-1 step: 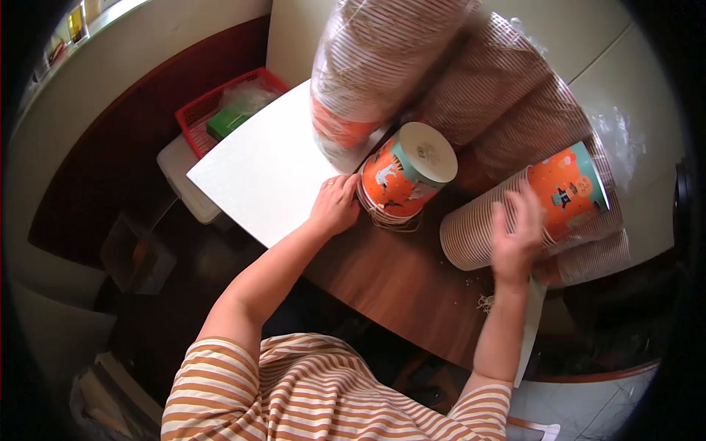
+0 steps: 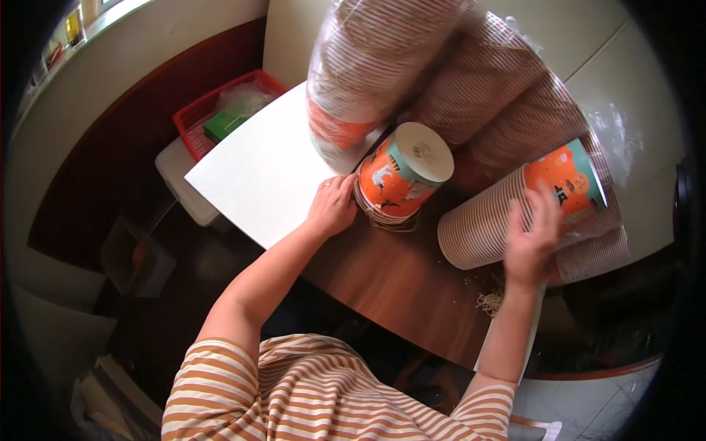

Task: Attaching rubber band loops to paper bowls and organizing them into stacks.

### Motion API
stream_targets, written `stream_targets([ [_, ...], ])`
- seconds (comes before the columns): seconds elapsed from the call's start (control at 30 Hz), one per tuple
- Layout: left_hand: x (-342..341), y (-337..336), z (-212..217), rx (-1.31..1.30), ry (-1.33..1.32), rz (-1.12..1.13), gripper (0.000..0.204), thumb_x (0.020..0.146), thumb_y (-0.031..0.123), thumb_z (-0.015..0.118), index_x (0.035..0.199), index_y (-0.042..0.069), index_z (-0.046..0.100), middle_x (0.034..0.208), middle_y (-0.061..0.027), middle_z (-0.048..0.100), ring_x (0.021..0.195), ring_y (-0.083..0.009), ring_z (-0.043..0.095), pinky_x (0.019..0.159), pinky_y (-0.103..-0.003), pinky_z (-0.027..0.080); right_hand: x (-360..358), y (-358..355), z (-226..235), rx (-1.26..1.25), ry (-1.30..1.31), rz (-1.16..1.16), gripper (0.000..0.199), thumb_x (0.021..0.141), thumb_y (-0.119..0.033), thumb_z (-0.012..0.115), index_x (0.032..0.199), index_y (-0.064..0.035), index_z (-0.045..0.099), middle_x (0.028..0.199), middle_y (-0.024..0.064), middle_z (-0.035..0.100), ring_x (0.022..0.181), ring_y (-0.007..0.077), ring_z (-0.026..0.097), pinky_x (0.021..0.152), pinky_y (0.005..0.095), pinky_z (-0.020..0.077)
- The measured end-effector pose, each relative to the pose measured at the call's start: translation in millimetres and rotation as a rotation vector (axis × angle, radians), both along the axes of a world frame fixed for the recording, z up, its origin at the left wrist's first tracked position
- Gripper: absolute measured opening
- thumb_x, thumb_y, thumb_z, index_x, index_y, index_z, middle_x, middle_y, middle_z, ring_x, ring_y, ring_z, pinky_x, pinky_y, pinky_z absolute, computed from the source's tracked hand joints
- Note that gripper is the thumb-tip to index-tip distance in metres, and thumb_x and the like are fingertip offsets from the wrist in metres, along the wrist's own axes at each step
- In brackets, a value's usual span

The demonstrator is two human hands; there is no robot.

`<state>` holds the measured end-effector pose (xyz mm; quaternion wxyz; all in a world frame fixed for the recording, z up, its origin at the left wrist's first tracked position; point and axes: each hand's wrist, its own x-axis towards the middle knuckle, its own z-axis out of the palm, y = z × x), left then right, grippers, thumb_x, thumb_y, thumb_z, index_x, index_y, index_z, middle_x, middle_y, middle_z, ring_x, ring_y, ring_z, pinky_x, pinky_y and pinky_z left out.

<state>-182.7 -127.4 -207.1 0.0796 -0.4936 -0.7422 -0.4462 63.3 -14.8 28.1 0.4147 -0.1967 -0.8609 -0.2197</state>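
A short stack of orange and teal paper tubs [image 2: 401, 180] stands upside down on the brown table, its pale base facing up. My left hand [image 2: 332, 206] presses against its left side near the rims, fingers close together and curled on it. Thin loops of string [image 2: 390, 224] lie round the foot of this stack. To the right, a long nested stack of the same paper tubs [image 2: 482, 224] lies on its side, base end pointing up and right. Over its printed end hovers my right hand [image 2: 535, 235], fingers apart and slightly blurred; whether they touch it I cannot tell.
Tall plastic-wrapped tub stacks [image 2: 382, 66] stand and lean at the back. A white board [image 2: 254, 169] covers the table's left part. Beyond it sits a red basket [image 2: 195, 110] holding a green box [image 2: 226, 125]. Tangled string [image 2: 489, 303] lies near my right wrist.
My right hand has shifted to the right along the lying stack, towards its printed end. My left hand stays against the standing tubs.
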Motion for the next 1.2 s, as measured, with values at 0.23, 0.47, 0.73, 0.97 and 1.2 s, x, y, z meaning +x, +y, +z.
stream_targets([
  [0.23,3,3,10,0.018,-0.092,-0.027,0.058,0.069,0.005,0.055,0.125,0.002,0.044,0.113,-0.0189,0.054,0.107,-0.0357,0.051,0.096,-0.043,0.038,61,29,98,0.202,0.065,-0.436,0.044,0.079,-0.020,0.069,0.118,-0.0042,0.056,0.125,0.0124,0.052,0.114,0.0331,0.047,0.097,0.0425,0.0363],
  [0.47,5,1,11,0.101,-0.061,-0.075,0.062,0.069,0.004,0.058,0.128,0.005,0.041,0.119,-0.0224,0.049,0.109,-0.0416,0.048,0.094,-0.045,0.041,78,78,109,-0.262,0.095,-0.150,0.023,0.074,-0.012,0.069,0.090,0.0005,0.061,0.085,0.0163,0.064,0.079,0.0296,0.062,0.072,0.0359,0.0478],
  [0.73,71,-26,29,0.228,0.189,-0.308,0.055,0.067,0.001,0.060,0.121,0.005,0.049,0.121,-0.0172,0.050,0.110,-0.0357,0.049,0.094,-0.043,0.039,79,87,136,-0.542,0.238,-0.088,0.016,0.071,-0.007,0.072,0.081,0.0012,0.062,0.070,0.0063,0.064,0.065,0.0120,0.061,0.061,0.0277,0.0488],
  [0.97,89,-38,19,0.095,0.133,-0.399,0.050,0.067,0.003,0.061,0.116,0.005,0.053,0.122,-0.0162,0.051,0.111,-0.0348,0.049,0.095,-0.043,0.040,101,62,200,-0.063,0.499,-0.021,0.018,0.077,-0.016,0.070,0.083,-0.0010,0.064,0.073,0.0116,0.066,0.065,0.0207,0.064,0.062,0.0321,0.0501],
  [1.2,86,-45,21,0.095,0.097,-0.379,0.043,0.070,0.001,0.061,0.112,0.006,0.054,0.119,-0.0170,0.052,0.111,-0.0355,0.050,0.092,-0.041,0.044,164,-24,146,-0.160,1.053,0.456,0.016,0.088,-0.011,0.062,0.096,-0.0004,0.052,0.089,0.0021,0.056,0.081,0.0085,0.051,0.077,0.0224,0.0433],
])
